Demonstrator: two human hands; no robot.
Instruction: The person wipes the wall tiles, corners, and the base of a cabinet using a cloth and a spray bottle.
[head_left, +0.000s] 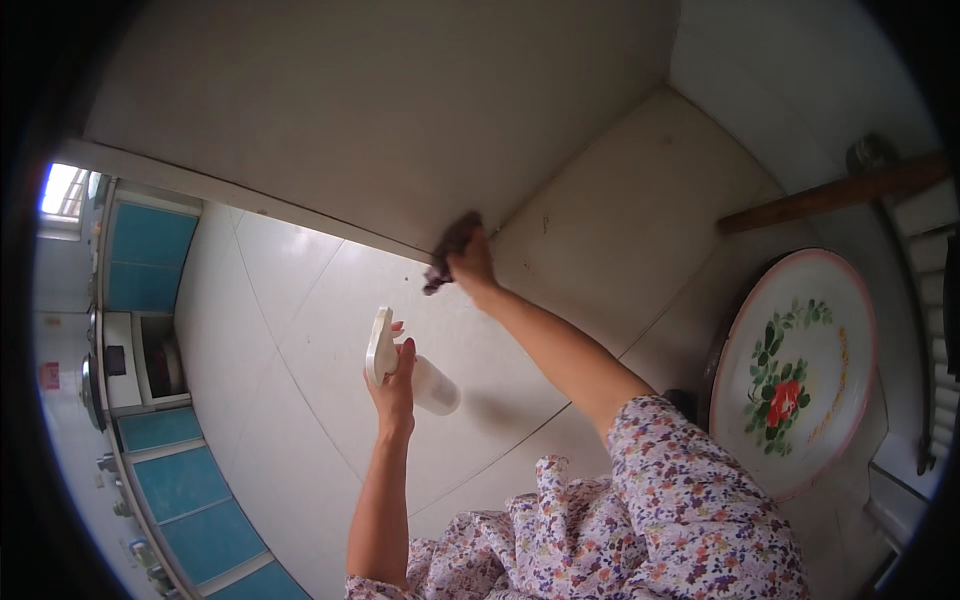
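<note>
My left hand (394, 386) grips a white spray bottle (436, 390) by its neck, just under the white trigger head. The bottle is tilted above the tiled floor. In my right hand (474, 266) is a bunched dark purplish cloth (454, 244), slightly blurred. That hand is at the lower edge of a large pale flat panel (420, 112), perhaps a door, close to its bottom corner. The cloth appears to touch the panel, and part of it hangs past the edge.
An enamel tray (795, 375) painted with a red flower leans upright at the right. Above it juts a wooden bar (832, 191). Blue-fronted kitchen cabinets (184, 480) line the left side, with a window (64, 191) at the far upper left. Pale tiles (300, 390) cover the floor.
</note>
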